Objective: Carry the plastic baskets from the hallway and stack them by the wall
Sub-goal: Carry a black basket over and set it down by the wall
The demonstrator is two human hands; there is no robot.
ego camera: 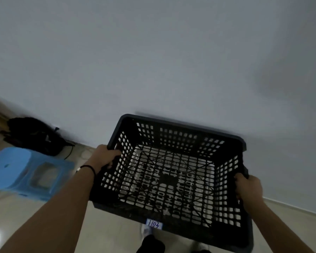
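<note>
The black rectangular plastic basket with lattice walls (173, 178) is held in the air in front of the person, close to the pale plain wall (153, 52), with its open mouth turned up toward the camera. It is empty; through the perforated bottom the light floor shows. Its long axis runs across the body, from one hand to the other, slightly turned so that the right end sits lower in the view. A small white label with handwritten digits (154, 224) is on the near long side.

The left hand (106, 157) is clenched over the rim of the left short side, fingers hooked inside. The right hand (248, 189) is wrapped around the rim of the right short side in the same way.

I judge this as the end of the carry: the basket has reached the wall but is not yet set down. The next move asks to lower it level and keep the long side parallel to the wall. No other basket is visible below.

To the left, a light blue plastic stool (24, 172) stands on the floor, and beyond it a black bag (35, 136) lies against the wall.
</note>
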